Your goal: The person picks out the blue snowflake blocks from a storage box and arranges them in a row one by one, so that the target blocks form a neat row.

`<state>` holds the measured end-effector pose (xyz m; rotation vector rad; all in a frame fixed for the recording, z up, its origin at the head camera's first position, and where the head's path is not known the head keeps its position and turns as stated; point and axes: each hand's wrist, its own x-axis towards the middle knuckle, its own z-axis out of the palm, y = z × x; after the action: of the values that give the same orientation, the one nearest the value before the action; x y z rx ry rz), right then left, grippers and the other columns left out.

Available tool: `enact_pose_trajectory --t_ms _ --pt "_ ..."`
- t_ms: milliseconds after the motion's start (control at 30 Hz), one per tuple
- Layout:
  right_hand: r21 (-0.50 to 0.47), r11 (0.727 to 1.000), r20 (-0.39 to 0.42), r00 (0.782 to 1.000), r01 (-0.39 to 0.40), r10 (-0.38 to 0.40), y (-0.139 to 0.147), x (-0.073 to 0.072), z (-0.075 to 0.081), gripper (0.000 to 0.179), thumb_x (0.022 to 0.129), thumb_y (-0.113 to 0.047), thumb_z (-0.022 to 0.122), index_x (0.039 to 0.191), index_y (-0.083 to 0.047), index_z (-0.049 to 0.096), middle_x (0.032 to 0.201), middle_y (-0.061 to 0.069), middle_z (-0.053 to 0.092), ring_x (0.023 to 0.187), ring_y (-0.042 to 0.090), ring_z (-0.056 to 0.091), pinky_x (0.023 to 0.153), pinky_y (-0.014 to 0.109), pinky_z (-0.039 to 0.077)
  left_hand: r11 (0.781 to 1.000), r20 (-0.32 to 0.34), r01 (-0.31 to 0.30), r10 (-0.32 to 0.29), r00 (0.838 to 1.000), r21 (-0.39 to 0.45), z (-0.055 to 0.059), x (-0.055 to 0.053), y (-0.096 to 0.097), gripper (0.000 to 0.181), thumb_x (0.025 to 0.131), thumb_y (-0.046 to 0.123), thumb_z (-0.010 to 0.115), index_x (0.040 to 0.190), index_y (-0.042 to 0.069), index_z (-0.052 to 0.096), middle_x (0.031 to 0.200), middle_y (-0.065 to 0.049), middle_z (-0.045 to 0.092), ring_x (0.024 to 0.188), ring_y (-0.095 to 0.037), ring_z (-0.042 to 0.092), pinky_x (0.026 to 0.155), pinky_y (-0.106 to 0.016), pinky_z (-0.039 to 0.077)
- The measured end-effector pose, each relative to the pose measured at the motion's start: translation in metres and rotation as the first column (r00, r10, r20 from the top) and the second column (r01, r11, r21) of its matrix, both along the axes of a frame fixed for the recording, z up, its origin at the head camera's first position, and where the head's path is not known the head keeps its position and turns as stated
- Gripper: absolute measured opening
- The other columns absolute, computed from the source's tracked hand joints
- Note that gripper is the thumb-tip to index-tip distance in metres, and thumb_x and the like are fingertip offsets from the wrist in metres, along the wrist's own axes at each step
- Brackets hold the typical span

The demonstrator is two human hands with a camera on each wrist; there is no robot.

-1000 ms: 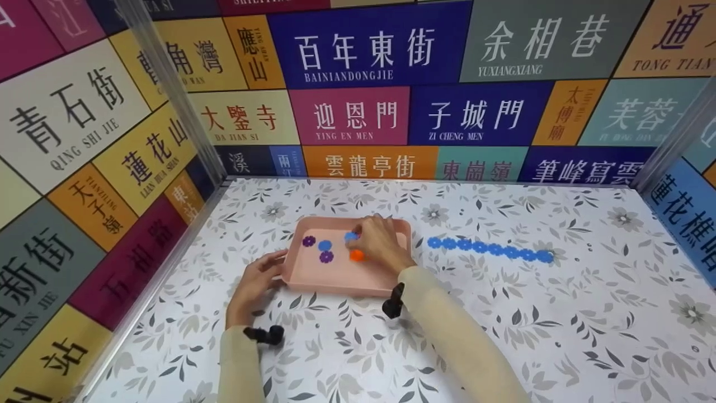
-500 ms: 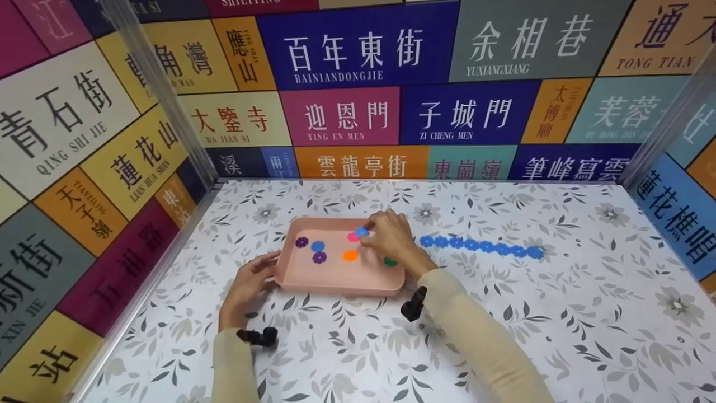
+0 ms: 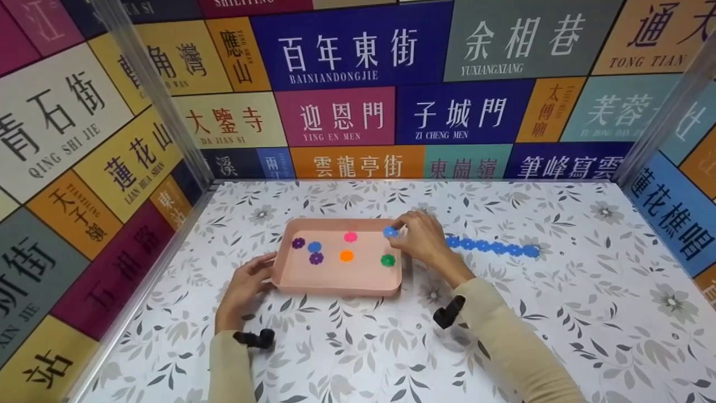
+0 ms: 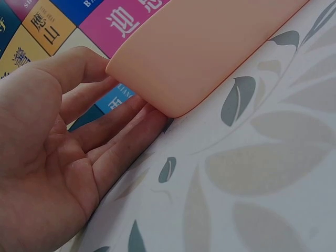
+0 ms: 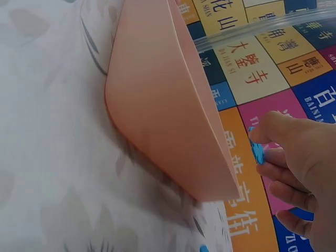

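My right hand (image 3: 424,239) pinches a blue flower-shaped plastic piece (image 3: 390,231) between thumb and forefinger, over the tray's right rim. In the right wrist view this blue piece (image 5: 256,146) is raised beside the tray wall. My left hand (image 3: 246,288) rests its fingertips against the left end of the shallow pink tray (image 3: 341,285); the left wrist view shows those fingers (image 4: 126,142) fairly straight. Inside the tray lie two purple pieces (image 3: 316,258), a blue one (image 3: 314,246), a pink one (image 3: 350,237), an orange one (image 3: 346,256) and a green one (image 3: 387,260).
Right of the tray, several blue flower pieces (image 3: 498,247) lie in a row on the floral-patterned table (image 3: 358,347); my right hand hides its left end. Sign-covered walls (image 3: 347,117) stand behind and at both sides. Each wrist wears a black camera mount (image 3: 449,312).
My right hand has lifted the blue flower piece from the tray's interior and moved right to the rim. The pink and green pieces have come into full view. My left hand stays at the tray.
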<state>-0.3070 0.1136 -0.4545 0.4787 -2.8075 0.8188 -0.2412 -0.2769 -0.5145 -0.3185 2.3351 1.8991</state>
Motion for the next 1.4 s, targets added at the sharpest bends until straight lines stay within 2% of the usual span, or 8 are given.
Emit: enact_pose_trajectory --t_ms 233,367,467,667,867,1100,1233,1400 --pt "-0.025 1.0 -0.064 0.998 0.019 -0.02 0.029 0.01 0.003 0.032 0.083 -0.032 0.079 0.106 -0.011 0.075 0.107 0.008 0.071 0.1 0.028 0.061 0.085 0.048 0.052 1.0 0.007 -0.001 0.001 1.0 -0.004 0.001 0.0 0.0 0.046 0.098 0.023 0.061 0.143 0.02 0.055 0.147 -0.008 0.056 0.122 -0.023 0.061 0.097 -0.034 0.054" --pt "-0.031 0.998 -0.077 0.996 0.049 -0.052 0.045 0.017 0.003 0.031 0.083 -0.031 0.078 0.107 -0.011 0.075 0.108 0.008 0.072 0.1 0.028 0.062 0.081 0.048 0.053 1.0 0.007 -0.001 0.001 1.0 -0.012 0.0 0.0 0.001 0.047 0.097 0.024 0.062 0.144 0.02 0.054 0.149 -0.008 0.055 0.123 -0.022 0.061 0.098 -0.033 0.054" --pt "-0.031 0.997 -0.078 0.994 0.072 -0.074 0.058 0.021 0.002 0.033 0.083 -0.03 0.077 0.108 -0.011 0.074 0.107 0.009 0.071 0.099 0.028 0.062 0.079 0.048 0.053 1.0 -0.009 -0.003 0.003 1.0 0.011 0.0 0.0 0.002 0.047 0.097 0.022 0.062 0.143 0.018 0.055 0.148 -0.01 0.055 0.12 -0.02 0.062 0.094 -0.03 0.055" --pt "-0.044 0.992 -0.079 0.99 0.117 -0.12 0.085 0.026 -0.001 0.032 0.085 -0.031 0.077 0.109 -0.01 0.074 0.109 0.012 0.07 0.099 0.03 0.062 0.078 0.049 0.052 0.999 -0.043 0.01 -0.009 0.999 0.036 -0.003 0.0 0.003 0.045 0.099 0.017 0.06 0.143 0.012 0.055 0.145 -0.016 0.056 0.112 -0.019 0.065 0.088 -0.029 0.057" --pt "-0.079 0.985 -0.086 0.983 0.153 -0.16 0.111 0.029 -0.001 0.031 0.086 -0.029 0.077 0.11 -0.01 0.073 0.109 0.013 0.069 0.1 0.032 0.062 0.08 0.05 0.051 1.0 -0.007 0.0 0.0 1.0 0.012 -0.003 0.0 0.002 0.046 0.098 0.022 0.061 0.144 0.017 0.054 0.146 -0.011 0.056 0.115 -0.019 0.063 0.091 -0.029 0.055" --pt "-0.115 0.97 -0.095 0.97 0.214 -0.226 0.14 0.033 -0.003 0.03 0.087 -0.029 0.076 0.11 -0.01 0.073 0.11 0.014 0.068 0.1 0.033 0.063 0.079 0.051 0.05 1.0 -0.005 0.007 -0.007 1.0 0.024 0.0 -0.001 0.001 0.047 0.098 0.021 0.062 0.144 0.016 0.054 0.146 -0.012 0.055 0.114 -0.019 0.064 0.091 -0.029 0.056" --pt "-0.143 0.96 -0.096 0.962 0.242 -0.257 0.154 0.032 -0.001 0.031 0.087 -0.028 0.075 0.111 -0.008 0.072 0.111 0.016 0.069 0.101 0.035 0.062 0.08 0.051 0.049 1.0 0.008 0.008 -0.008 1.0 0.014 0.001 -0.001 0.001 0.048 0.098 0.023 0.062 0.145 0.018 0.053 0.147 -0.011 0.054 0.119 -0.021 0.062 0.095 -0.03 0.055" --pt "-0.181 0.943 -0.102 0.948 0.279 -0.3 0.176 0.033 0.001 0.031 0.087 -0.026 0.075 0.111 -0.006 0.073 0.111 0.017 0.07 0.1 0.033 0.06 0.08 0.044 0.046 1.0 0.021 0.005 -0.005 1.0 0.003 0.0 0.0 0.001 0.048 0.098 0.024 0.061 0.145 0.019 0.052 0.149 -0.01 0.053 0.123 -0.024 0.06 0.099 -0.034 0.054"
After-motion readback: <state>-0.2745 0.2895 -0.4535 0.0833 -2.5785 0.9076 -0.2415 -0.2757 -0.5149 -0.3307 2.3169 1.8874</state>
